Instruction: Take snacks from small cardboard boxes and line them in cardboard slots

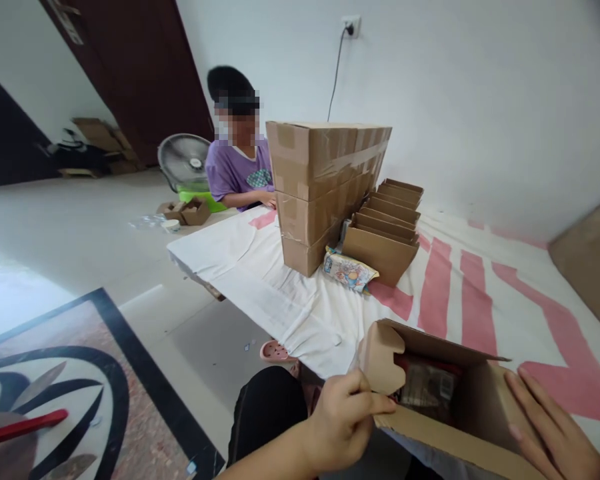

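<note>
An open cardboard box stands at the near edge of the cloth-covered table, its flaps up. Inside lies a clear-wrapped item with a white label, beside something red. My left hand grips the left end of the box, its fingers bent on the rim near the notched flap. Against the right end of the box rests my right hand, with its fingers stretched out flat on the cardboard.
Taped cartons are stacked at the table's middle. Beside them stand several open boxes and a patterned packet. A person in a purple shirt sits behind the stack, near a fan. The cloth is wrinkled.
</note>
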A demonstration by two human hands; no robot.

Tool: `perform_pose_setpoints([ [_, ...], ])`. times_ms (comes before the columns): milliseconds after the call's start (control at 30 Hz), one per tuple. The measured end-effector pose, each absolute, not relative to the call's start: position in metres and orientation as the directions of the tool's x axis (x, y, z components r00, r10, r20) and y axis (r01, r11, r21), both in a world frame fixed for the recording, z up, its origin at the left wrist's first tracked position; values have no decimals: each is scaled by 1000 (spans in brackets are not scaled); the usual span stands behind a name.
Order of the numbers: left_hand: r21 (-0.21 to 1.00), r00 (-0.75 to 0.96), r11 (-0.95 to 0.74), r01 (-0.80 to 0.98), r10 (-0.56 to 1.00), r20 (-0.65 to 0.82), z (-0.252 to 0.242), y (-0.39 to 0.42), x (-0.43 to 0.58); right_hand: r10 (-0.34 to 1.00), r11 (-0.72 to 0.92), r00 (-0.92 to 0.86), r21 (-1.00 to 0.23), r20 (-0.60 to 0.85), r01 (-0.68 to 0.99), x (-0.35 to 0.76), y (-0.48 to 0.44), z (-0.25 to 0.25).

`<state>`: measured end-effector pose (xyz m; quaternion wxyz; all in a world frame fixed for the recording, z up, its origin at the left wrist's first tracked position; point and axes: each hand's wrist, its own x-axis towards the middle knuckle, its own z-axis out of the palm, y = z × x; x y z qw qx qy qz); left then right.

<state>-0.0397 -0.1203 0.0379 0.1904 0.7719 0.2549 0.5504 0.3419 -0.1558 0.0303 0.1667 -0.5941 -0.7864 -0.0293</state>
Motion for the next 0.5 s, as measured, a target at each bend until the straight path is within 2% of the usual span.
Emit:
perform_pose_setpoints([
  [133, 718, 230, -691, 87, 715, 660, 56, -103, -53, 954, 195, -139, -198, 265, 960, 333, -167, 23],
  [200, 743, 213, -656, 131, 751, 626, 74, -90, -58, 964, 155, -94, -238, 249, 959, 327, -168, 23],
  [267, 724, 320, -670, 164, 730, 604, 96, -77, -57, 971, 126, -61, -277, 232, 952, 322, -169, 25],
  [333, 660, 557, -736, 149, 614, 559, 119, -65, -50, 974, 107, -37, -308, 226, 945, 316, -169, 28],
  [400, 558, 786, -824, 98, 408, 464, 137, -55, -40, 973, 92, -13, -335, 231, 938, 312, -169, 30],
  [500, 411, 963, -911, 31, 137, 231, 152, -46, -27, 975, 67, 19, -370, 222, 927, 306, -171, 31],
])
